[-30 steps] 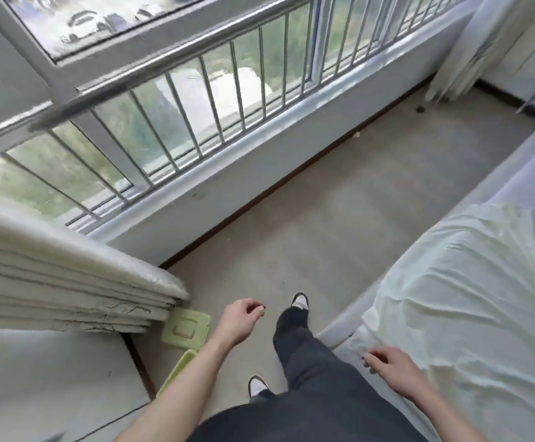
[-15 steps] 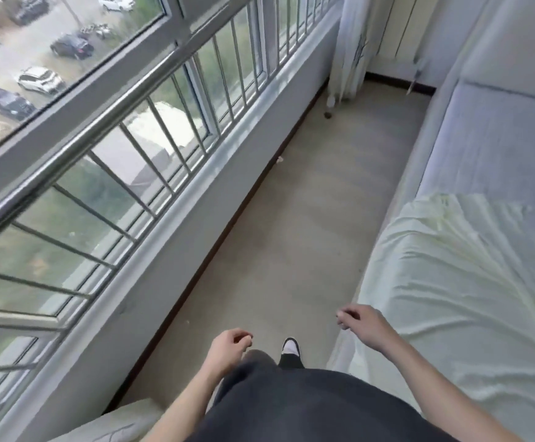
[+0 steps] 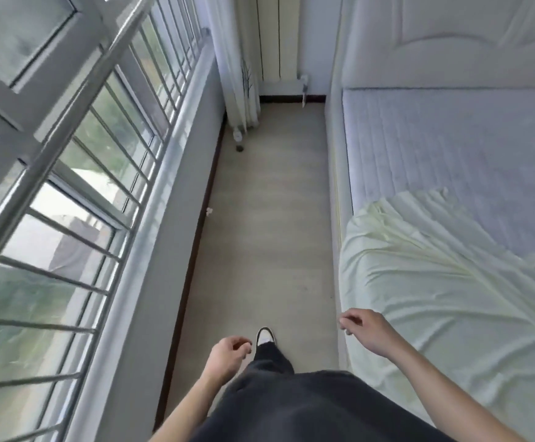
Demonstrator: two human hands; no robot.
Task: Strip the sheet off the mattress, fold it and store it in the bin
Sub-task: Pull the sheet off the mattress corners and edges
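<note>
A pale cream sheet [image 3: 445,282] lies wrinkled over the near part of the mattress [image 3: 445,148] on the right, its far edge pulled back so the quilted white top shows bare toward the headboard. My right hand [image 3: 366,331] hangs in the air beside the bed's near corner, fingers loosely curled, holding nothing. My left hand [image 3: 226,354] hangs lower over the floor next to my leg, also loosely curled and empty. No bin is in view.
A narrow strip of beige floor [image 3: 266,218] runs between the bed and the window wall with its metal railing [image 3: 68,129]. A curtain [image 3: 240,74] and a radiator [image 3: 275,36] stand at the far end. My shoe [image 3: 265,335] steps forward.
The view has swung right along the aisle toward the headboard. My right hand has left the sheet's corner and risen into the air. The folded mattress stack and green object have left the view.
</note>
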